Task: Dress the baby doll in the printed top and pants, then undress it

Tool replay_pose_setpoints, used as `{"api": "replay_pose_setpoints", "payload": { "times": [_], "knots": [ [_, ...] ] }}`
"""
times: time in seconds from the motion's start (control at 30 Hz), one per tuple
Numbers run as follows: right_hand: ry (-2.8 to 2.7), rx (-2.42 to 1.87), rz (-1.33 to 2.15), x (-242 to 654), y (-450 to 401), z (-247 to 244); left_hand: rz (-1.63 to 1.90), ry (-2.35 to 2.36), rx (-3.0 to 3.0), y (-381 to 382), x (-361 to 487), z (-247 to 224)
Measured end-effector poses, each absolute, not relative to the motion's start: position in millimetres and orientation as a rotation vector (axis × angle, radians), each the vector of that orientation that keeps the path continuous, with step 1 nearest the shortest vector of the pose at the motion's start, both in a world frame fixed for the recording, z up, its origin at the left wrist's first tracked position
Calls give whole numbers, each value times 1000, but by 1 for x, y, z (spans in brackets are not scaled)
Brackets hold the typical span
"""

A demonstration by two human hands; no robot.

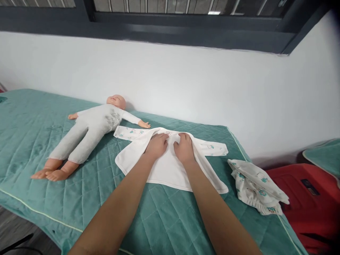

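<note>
A small white baby shirt [170, 170] lies opened out on the green quilted cover, its patterned sleeves spread to both sides. My left hand [157, 145] rests on the inner left part near the collar, fingers curled at the cloth. My right hand [185, 147] is on the right part by the collar, its fingers bent over the fabric edge. What the fingertips of either hand pinch is hidden. To the left, a baby doll [92, 124] in a pale cloth body lies on its back, one hand close to the shirt's left sleeve.
Folded patterned baby clothing [256, 187] lies at the cover's right edge, beside a red plastic object [308, 198]. The green quilted cover [87, 198] runs along a white wall [172, 81] below a dark window frame [186, 32].
</note>
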State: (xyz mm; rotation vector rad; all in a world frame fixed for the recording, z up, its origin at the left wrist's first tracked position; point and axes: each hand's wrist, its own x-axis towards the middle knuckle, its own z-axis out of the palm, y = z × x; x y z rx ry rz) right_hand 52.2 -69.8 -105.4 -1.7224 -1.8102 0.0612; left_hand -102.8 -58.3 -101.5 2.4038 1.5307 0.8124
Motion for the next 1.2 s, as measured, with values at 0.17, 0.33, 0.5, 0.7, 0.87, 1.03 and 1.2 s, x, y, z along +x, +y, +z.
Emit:
{"api": "replay_pose_setpoints", "payload": {
  "times": [0.17,0.33,0.5,0.7,0.87,1.03,1.2],
  "knots": [
    [-1786,-1703,86,55,-68,-107,798,1555,2393,-48,-101,-106],
    [-1758,-1704,142,58,-67,-107,829,1660,2307,-43,-103,-111],
    [-1861,-1685,146,59,-66,-106,878,1781,2207,-45,-107,-108],
    [-2133,-1545,132,52,-69,-104,828,1808,2236,-48,-106,-107],
    [-2208,-1634,72,49,-70,-106,746,1777,2307,-52,-102,-111],
    [-2227,-1709,80,47,-70,-109,684,1729,2419,-57,-97,-122],
    [-2235,-1771,49,42,-73,-110,608,1776,2421,-65,-92,-121]
  ]
}}
